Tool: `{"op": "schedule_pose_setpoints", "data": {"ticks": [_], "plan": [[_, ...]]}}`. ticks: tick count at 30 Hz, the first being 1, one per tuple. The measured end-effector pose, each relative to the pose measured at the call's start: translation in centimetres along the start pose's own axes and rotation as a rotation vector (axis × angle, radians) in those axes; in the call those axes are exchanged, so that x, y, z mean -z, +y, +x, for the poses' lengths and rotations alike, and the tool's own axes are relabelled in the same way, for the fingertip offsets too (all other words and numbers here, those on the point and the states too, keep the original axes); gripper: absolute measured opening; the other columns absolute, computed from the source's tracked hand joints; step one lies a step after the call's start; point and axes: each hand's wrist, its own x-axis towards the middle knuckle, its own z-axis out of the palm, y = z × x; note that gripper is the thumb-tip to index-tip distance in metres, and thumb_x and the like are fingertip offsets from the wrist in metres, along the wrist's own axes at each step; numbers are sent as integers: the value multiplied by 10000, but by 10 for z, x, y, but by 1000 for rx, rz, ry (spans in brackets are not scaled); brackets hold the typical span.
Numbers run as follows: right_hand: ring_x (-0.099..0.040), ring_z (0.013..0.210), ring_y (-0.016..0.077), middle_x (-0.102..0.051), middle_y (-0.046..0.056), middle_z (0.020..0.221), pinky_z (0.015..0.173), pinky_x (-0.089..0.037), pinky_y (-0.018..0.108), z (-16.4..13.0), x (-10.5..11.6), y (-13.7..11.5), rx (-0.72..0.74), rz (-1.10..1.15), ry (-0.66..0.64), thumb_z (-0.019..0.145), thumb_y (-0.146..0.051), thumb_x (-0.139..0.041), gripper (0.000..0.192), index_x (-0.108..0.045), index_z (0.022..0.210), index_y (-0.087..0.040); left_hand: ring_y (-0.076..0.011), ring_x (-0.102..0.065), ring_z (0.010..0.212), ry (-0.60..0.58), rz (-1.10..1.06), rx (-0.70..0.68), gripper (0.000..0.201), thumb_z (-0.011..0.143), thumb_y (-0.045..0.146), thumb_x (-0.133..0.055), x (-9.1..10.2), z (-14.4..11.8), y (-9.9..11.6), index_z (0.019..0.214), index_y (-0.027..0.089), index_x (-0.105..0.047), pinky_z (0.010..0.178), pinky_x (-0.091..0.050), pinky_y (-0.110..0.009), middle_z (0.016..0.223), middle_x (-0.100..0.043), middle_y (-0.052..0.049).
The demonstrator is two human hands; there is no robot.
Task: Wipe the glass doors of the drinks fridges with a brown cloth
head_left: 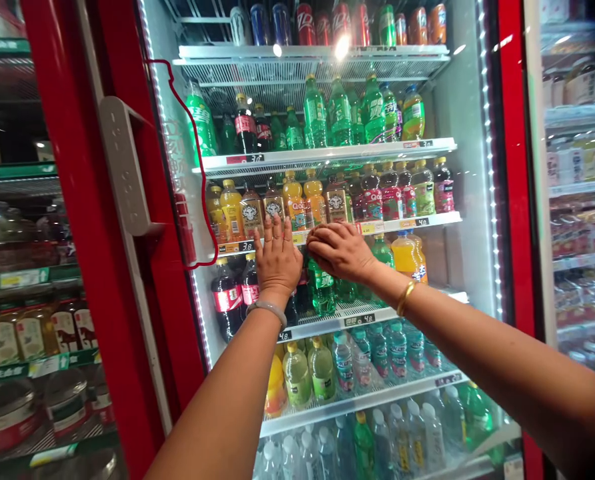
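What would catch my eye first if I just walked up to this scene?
Probably the two hands raised in the middle of an open drinks fridge: the left hand pressed flat against the shelf edge under the yellow bottles, the right hand beside it. Then the red fridge door swung open on the left, and the rows of green bottles higher up.
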Motion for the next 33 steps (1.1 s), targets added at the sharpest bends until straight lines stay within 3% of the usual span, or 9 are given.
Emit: {"op": "schedule_pose_setpoints", "data": {"ticks": [6, 11, 13, 17, 20, 24, 28, 30, 33], "plan": [[-519, 1182, 304, -674, 90, 1301, 981, -390, 483, 38, -7, -4, -425, -76, 159, 979, -356, -585, 250, -679, 1198, -279, -298, -129, 1648, -11, -8, -11, 670, 1000, 216, -463, -2, -2, 0, 1652, 148, -323, 1355, -35, -597, 1751, -198, -133], [-509, 1277, 278, -680, 55, 1348, 1039, -378, 461, 14, 0, -21, 64, -6, -38, 1013, -395, -560, 282, -658, 1253, -284, -286, -100, 1650, -87, -3, -60, 631, 1032, 222, -415, 5, -5, -6, 1650, 144, -317, 1363, -56, -572, 1754, -221, -122], [-512, 1281, 264, -682, 41, 1357, 1036, -378, 447, 8, 3, -13, 148, -5, -64, 1015, -382, -563, 286, -651, 1272, -295, -270, -126, 1648, -112, -1, -102, 636, 1029, 229, -422, 10, -7, -11, 1648, 132, -315, 1370, -72, -532, 1750, -244, -119], [-525, 1207, 280, -690, 67, 1317, 995, -371, 459, 45, -5, -11, -165, -63, 43, 1022, -346, -533, 243, -679, 1203, -277, -232, -170, 1643, -93, 20, -58, 651, 1029, 227, -389, 21, -12, -30, 1661, 124, -270, 1373, -85, -495, 1746, -257, -108], [-505, 1210, 319, -672, 111, 1315, 994, -351, 492, 83, -21, -38, -389, -37, 116, 1015, -339, -522, 253, -682, 1188, -247, -266, -114, 1651, -71, 42, 14, 665, 1014, 208, -385, 30, -19, -51, 1658, 94, -263, 1368, -80, -540, 1754, -208, -142], [-474, 1294, 314, -659, 100, 1358, 1043, -329, 488, 86, -32, -73, 1, 95, 31, 997, -336, -565, 290, -668, 1256, -255, -251, -107, 1650, -90, 67, 18, 670, 1001, 187, -391, 50, -31, -85, 1657, 114, -281, 1370, -75, -513, 1755, -215, -126], [-506, 1276, 262, -674, 32, 1363, 1023, -350, 433, 74, -30, -70, 289, 117, -25, 1015, -358, -558, 283, -657, 1275, -302, -247, -101, 1651, -112, 84, 0, 691, 997, 213, -423, 68, -42, -112, 1667, 147, -267, 1366, -83, -517, 1757, -216, -113], [-502, 1274, 281, -664, 63, 1376, 1025, -347, 452, 86, -32, -66, 203, 91, -19, 1032, -354, -523, 299, -645, 1293, -274, -252, -101, 1651, -117, 84, -7, 703, 990, 221, -442, 72, -43, -119, 1666, 144, -267, 1366, -82, -517, 1759, -206, -117], [-491, 1274, 312, -653, 104, 1377, 1051, -327, 495, 120, -41, -81, -116, 89, 38, 1045, -343, -486, 299, -649, 1276, -246, -255, -95, 1652, -107, 79, 8, 714, 979, 212, -450, 71, -43, -124, 1664, 136, -264, 1364, -85, -523, 1762, -192, -124]]}}
